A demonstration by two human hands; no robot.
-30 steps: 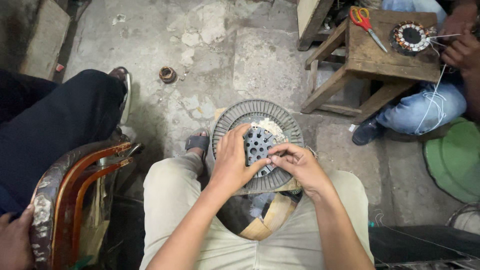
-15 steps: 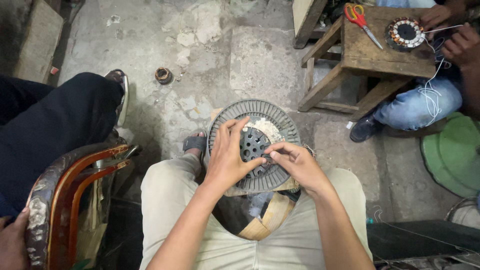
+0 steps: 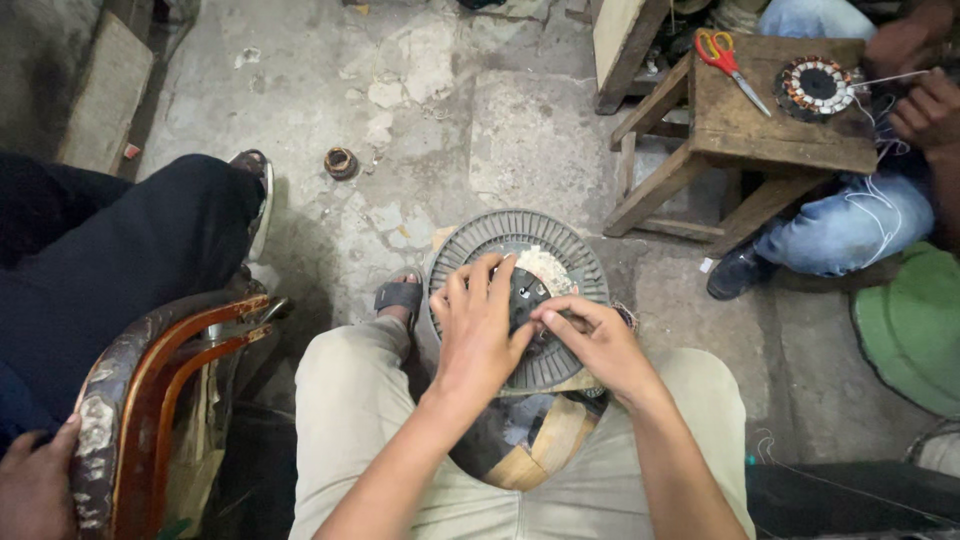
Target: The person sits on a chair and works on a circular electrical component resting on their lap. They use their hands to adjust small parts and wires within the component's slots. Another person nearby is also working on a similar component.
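Floor: cracked grey concrete [image 3: 430,110], stained and patchy, under everything in view.
Neighbour on the left: a dark trouser leg [image 3: 120,260] stretches across, ending in a sandalled foot; lower down another person's hand [image 3: 35,485] rests on the worn arm of a wooden chair [image 3: 150,400].
Green tub: a round green rim [image 3: 915,330] at the right edge, partly out of view.
Stool: a small wooden stool [image 3: 790,120] at upper right, well apart from the person's lap; a co-worker in jeans [image 3: 850,225] sits behind it.
Disc: a round grey ribbed metal disc [image 3: 575,250] sits on the person's knees, above a patched round cushion [image 3: 530,450]; a pale crumbly patch shows near its hub.
Left hand: the left hand [image 3: 480,335] lies flat over the disc's centre, fingers spread wide and pressing down.
Right hand: the right hand [image 3: 600,345] touches the hub just beside the left, fingers drawn narrow in a pinch; what they pinch I cannot tell.
Wound ring: a round coil piece [image 3: 815,88] with copper windings lies on the stool.
Scissors: red-handled scissors [image 3: 728,58] lie beside it.
Small ring: a rusty ring [image 3: 341,162] lies alone on the floor.
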